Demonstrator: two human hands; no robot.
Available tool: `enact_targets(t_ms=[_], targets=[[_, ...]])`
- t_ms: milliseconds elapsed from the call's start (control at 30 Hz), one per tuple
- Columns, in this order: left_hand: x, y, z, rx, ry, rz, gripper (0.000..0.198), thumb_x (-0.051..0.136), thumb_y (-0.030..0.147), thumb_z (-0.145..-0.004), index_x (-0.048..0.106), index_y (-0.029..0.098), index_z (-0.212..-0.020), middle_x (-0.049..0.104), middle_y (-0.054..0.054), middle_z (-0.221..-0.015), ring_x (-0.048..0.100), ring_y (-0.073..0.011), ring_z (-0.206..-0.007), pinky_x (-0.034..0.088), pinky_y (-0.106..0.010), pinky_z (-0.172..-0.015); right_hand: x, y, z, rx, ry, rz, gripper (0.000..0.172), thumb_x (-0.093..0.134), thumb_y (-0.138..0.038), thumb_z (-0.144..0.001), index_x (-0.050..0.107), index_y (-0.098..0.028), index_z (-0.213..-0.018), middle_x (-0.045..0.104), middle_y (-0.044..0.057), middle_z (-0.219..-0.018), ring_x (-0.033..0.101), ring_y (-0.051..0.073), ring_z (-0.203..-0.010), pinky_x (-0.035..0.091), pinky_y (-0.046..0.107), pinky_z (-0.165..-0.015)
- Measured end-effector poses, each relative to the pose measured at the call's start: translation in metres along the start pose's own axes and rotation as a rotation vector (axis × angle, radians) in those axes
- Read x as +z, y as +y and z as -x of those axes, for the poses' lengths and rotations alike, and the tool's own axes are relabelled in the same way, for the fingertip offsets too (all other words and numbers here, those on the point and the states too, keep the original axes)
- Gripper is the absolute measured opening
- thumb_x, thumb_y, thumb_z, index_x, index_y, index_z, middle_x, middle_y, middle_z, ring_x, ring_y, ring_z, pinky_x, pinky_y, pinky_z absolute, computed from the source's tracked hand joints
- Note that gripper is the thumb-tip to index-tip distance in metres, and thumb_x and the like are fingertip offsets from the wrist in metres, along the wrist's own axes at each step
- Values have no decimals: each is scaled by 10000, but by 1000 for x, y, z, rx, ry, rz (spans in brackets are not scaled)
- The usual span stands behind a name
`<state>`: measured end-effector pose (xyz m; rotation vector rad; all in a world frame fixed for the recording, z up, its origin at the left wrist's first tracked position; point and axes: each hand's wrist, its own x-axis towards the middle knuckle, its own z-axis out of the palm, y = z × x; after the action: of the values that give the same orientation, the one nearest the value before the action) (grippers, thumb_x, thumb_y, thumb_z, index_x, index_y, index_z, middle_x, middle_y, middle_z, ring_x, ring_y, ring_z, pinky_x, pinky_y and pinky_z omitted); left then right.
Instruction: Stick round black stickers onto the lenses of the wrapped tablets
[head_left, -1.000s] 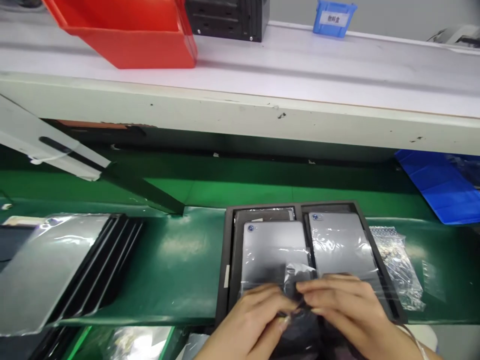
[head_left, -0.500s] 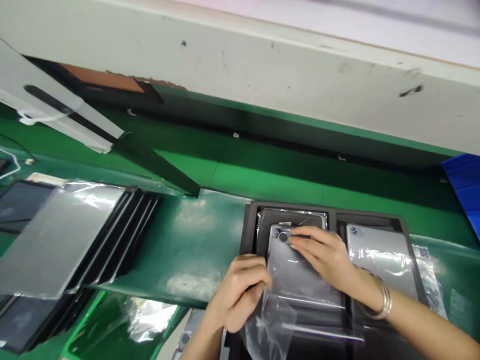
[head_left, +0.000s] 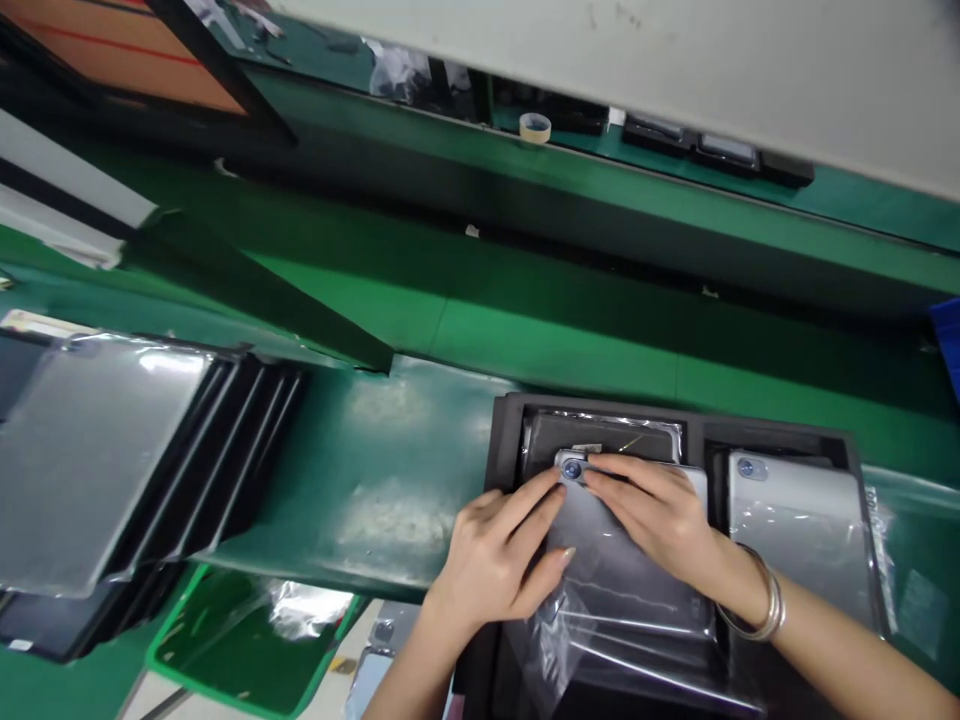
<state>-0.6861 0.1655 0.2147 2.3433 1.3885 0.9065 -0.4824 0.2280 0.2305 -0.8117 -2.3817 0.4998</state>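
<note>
Two-handed contact at the camera corner of a tablet. The flat grey tablet with a glossy back (head_left: 601, 562) lies back upward in the left compartment of a black two-compartment tray (head_left: 506, 440) on a green tabletop (head_left: 382, 440). The left hand (head_left: 502, 555) has its index and middle fingers stretched to the round dark camera lens (head_left: 572, 469), its thumb spread well apart; the right hand (head_left: 660, 510) lays its fingers close together, tips just beside the lens on the other side. Whether either pinches a small piece there cannot be told.

Probable hazards: bare fingertips may smudge the lens, and uneven pressure at this corner could shift the tablet, which seems to rest upon another plastic-wrapped item. The clear crumpled plastic film (head_left: 556, 640) below the left hand might snag on a finger and drag the tablet askew. The shiny silver bracelets (head_left: 776, 610) on the right wrist lie close above a second grey tablet (head_left: 802, 540) in the right compartment and could scratch it if lowered. The tray's near end extends past the tabletop's front edge, its support unseen; a hard downward push there might tip it.
</note>
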Motion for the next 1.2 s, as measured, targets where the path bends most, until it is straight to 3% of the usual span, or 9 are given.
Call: enact_targets(t_ms=[233,433,933,1200], targets=[[4,-1,-2,-9,14,-73,316,424,232,-879,622,94,-1084,683,-183,-1088,690,-204,-747,498,-293,-589,-2,-1,-4,-29,-10,68,214,486,-59,-875,671,-109,-972,709,126,-970,688,191,-852,602,313,-715],[6,0,-4,29,-48,-147,320,413,243,-900,620,94,-1093,645,-180,-1177,674,-171,-678,488,-291,-558,0,0,0,-49,-13,99,218,488,-66,-881,673,-118,-983,706,121,-997,684,190,-875,602,313,-722],[6,1,-11,150,-4,-304,269,479,217,-897,638,53,-1040,693,-166,-1078,603,-130,-527,454,-294,-461,7,7,11,-44,-26,68,254,498,-53,-873,646,-104,-1073,686,127,-1068,661,205,-952,599,337,-766],[8,-1,-11,151,13,-277,262,468,198,-899,637,51,-1037,691,-172,-1072,612,-133,-526,441,-295,-454,5,6,8,-91,-45,123,239,499,-21,-859,648,-69,-1039,681,144,-1072,670,188,-838,591,313,-676]])
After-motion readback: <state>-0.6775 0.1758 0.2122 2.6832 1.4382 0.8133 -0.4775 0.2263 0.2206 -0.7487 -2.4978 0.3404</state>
